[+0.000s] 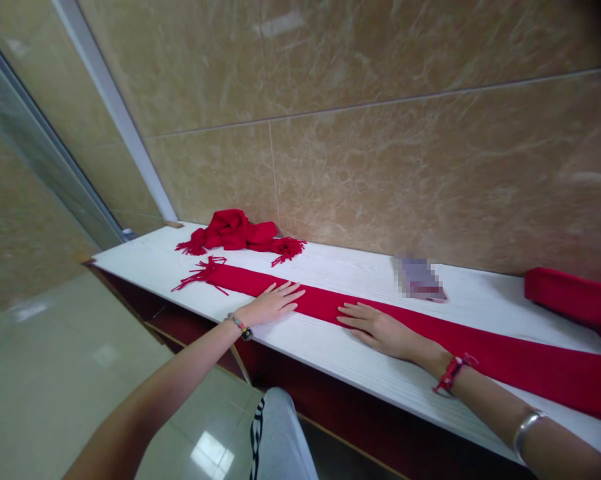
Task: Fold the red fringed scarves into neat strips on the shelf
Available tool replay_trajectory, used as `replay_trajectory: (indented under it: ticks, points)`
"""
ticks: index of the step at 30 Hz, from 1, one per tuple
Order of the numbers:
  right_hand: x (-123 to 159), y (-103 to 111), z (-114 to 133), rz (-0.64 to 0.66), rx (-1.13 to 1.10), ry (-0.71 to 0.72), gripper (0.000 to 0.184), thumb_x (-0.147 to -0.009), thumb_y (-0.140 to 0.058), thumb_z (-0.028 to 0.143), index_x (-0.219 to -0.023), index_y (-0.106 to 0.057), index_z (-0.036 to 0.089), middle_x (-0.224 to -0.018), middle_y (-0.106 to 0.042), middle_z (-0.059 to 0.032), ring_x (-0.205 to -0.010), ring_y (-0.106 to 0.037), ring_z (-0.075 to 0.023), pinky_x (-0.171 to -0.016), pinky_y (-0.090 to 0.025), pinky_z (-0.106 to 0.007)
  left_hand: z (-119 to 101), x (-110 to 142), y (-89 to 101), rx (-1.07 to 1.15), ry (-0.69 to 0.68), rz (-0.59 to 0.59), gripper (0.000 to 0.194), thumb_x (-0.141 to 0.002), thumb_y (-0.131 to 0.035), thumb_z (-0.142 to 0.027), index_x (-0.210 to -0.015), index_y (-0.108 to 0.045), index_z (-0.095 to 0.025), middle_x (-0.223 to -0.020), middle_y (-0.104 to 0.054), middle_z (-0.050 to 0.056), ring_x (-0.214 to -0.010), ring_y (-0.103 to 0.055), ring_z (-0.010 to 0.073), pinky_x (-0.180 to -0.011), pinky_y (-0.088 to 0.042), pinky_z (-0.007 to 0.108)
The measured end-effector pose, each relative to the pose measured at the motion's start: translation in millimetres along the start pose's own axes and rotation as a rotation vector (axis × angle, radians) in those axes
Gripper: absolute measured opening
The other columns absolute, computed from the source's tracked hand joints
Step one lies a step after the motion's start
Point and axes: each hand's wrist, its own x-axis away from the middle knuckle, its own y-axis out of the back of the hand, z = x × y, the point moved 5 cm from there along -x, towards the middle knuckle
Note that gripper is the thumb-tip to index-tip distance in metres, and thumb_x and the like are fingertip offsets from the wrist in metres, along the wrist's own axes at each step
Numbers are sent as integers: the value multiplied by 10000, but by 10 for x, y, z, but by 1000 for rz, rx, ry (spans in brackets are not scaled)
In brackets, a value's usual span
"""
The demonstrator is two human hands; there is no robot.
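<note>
bare forearms (pixel 160 400) reach in, and i have left hand (pixel 273 303) and right hand (pixel 375 327) spread flat on a red scarf (pixel 323 303), lengthwise along the counter (pixel 300 339), fringe (pixel 207 271) leftward.

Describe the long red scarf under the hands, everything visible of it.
The scarf is plain red and looks like soft woven fabric. It lies flat in a long narrow strip along the white table, tasselled at its left end and running out of view at the right. The left hand and right hand rest on it, palms down.
</note>
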Motion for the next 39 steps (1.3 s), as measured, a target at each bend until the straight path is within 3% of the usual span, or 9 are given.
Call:
replay_trajectory:
  ticks: [4,7,13,18,22,26,29,33,39]
  points:
    - [-155,77,65,-76,-20,-16,384,-907,-329,352,-1208,-523,215,-1286,-487,-55,-1217,-394,-189,-1039,-308,-392,147,211,31,21,88,20,474,-923,-196,-456,-1374,-194,-312,-1453,-186,15,-1331,-131,196,-1044,-153,450]
    - [-488,85,186,-99,-16,3,386,-905,-328,333,-1215,-517,200,-1266,-506,-69,-1200,-415,-194,-1036,-309,-403,379,390,25,22,154,28,489,-914,-179,-486,-1375,-186,-323,-1457,-169,8,-1335,-109,200,-1046,-149,449]
    - [-1187,-232,265,-46,34,9,467,-901,-315,391,-1297,-417,164,-1351,-397,-112,-1255,-329,-232,-1038,-274,-437,1086,771,-32,6,402,39,497,-913,-172,-455,-1377,-214,-282,-1453,-182,26,-1330,-127,229,-1034,-163,483]
    - [-1260,-492,150,20,53,27,476,-921,-216,407,-1328,-364,209,-1381,-360,-70,-1288,-266,-207,-1058,-212,-444,1566,1102,-69,17,628,2,502,-908,-152,-429,-1378,-218,-263,-1455,-170,34,-1326,-131,261,-1010,-151,557]
    - [-1227,-524,121,36,64,33,498,-919,-200,429,-1346,-328,207,-1401,-321,-68,-1299,-237,-206,-1064,-188,-446,1742,1244,-48,-19,804,1,493,-904,-145,-433,-1370,-233,-298,-1456,-164,25,-1317,-137,312,-975,-60,639]
    - [-1229,-501,141,24,51,27,497,-918,-205,435,-1341,-337,210,-1398,-327,-66,-1298,-241,-205,-1064,-190,-442,1578,1086,56,-117,843,-60,503,-891,-197,-467,-1341,-324,-282,-1458,-157,63,-1317,-66,355,-966,-33,652]
    - [-1238,-485,160,26,54,19,488,-919,-210,425,-1340,-340,215,-1394,-335,-66,-1296,-245,-207,-1063,-195,-441,1213,749,132,-167,666,-158,492,-899,-202,-449,-1336,-337,-266,-1464,-128,71,-1323,-44,341,-991,-11,617]
    - [-1239,-433,204,36,51,5,478,-919,-221,416,-1330,-360,215,-1390,-343,-66,-1297,-244,-206,-1065,-186,-441,775,336,28,-4,425,-72,480,-912,-162,-433,-1364,-247,-295,-1469,-110,42,-1327,-84,302,-1003,-110,587]
    - [-922,-246,174,41,49,-55,530,-903,-222,479,-1366,-277,227,-1420,-273,-85,-1302,-224,-235,-1052,-180,-494,718,223,-72,15,372,2,478,-909,-195,-405,-1373,-216,-292,-1463,-145,29,-1321,-128,290,-996,-171,572]
